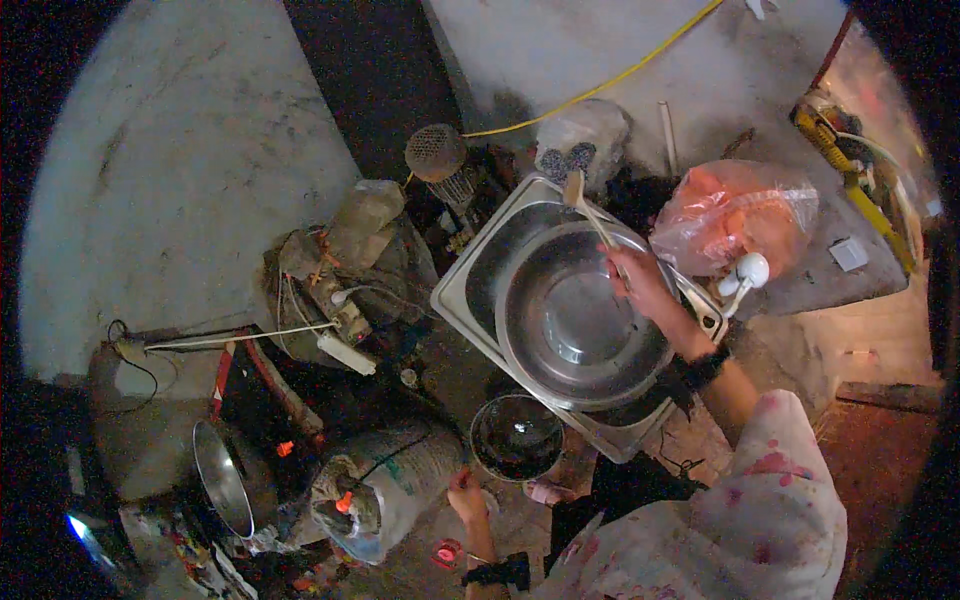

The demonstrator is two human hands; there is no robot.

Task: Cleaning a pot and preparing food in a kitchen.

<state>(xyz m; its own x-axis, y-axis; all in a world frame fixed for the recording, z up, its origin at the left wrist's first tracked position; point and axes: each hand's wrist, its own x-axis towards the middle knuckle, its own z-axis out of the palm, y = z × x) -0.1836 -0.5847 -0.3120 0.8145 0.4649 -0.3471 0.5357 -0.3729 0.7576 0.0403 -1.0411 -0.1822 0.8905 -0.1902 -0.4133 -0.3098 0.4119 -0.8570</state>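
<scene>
My right hand point(637, 281) grips the light handle of a brush-like tool point(589, 206), held over the rim of a round metal basin point(517, 300). The basin rests in a rectangular stainless steel sink point(469, 330). Low in the view, my left hand point(467, 495) hangs beside a tied woven sack point(420, 457), its fingers bent; whether it touches the sack or holds anything small is not clear. Between my hands, lower down, is a round dark bowl or pan point(517, 439) with a shiny rim.
An orange-filled clear plastic bag point(739, 214) and a white rounded fitting point(752, 270) stand right of the sink. Behind it are a perforated metal cylinder point(436, 154) and a white bag point(581, 135). A metal pan point(225, 480) leans at lower left. A yellow hose point(600, 84) crosses the top.
</scene>
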